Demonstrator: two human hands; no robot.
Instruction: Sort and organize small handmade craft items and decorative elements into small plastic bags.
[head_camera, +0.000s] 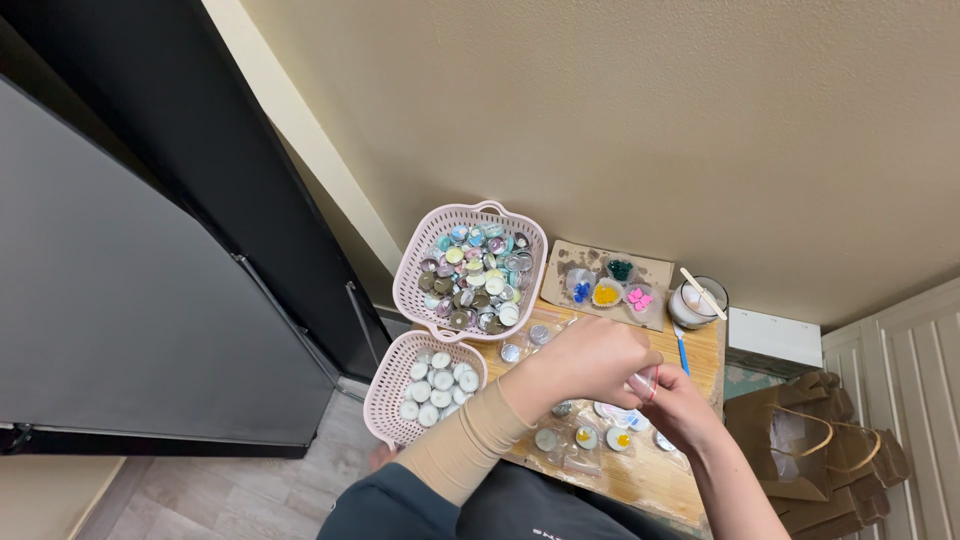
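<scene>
- The left hand (590, 358) and the right hand (672, 402) meet over the middle of the small wooden desk (700, 350), just in front of the large pink basket (415, 262).
- Between them sits a small clear cup (643, 381), pinched at its rim; the left grip is curled shut over the top of it, the right grip closes on it from below with fingers (655, 390) wrapped round its side.
- The cup looks light and thin-walled, probably easy to dent and a little slippery, so I judge a gentle pinch at the rim or the base suits it better than a squeeze on the wall.
- The large pink basket holds many finished coloured tealights; nearer the person than it stands a smaller pink basket (385, 385) of plain white ones.
- To the right of the large basket lies a cardboard tray (570, 255) with little heaps of blue, yellow, green and pink bits.
- Further right again stands a glass jar (697, 303) with a wooden stick in it, and a blue tool (682, 354) lies just before it.
- More small cups (585, 437) crowd the desk under the hands, so there is little free room to set anything down.
- Brown paper bags (800, 440) stand on the floor, well to the right of the basket.
</scene>
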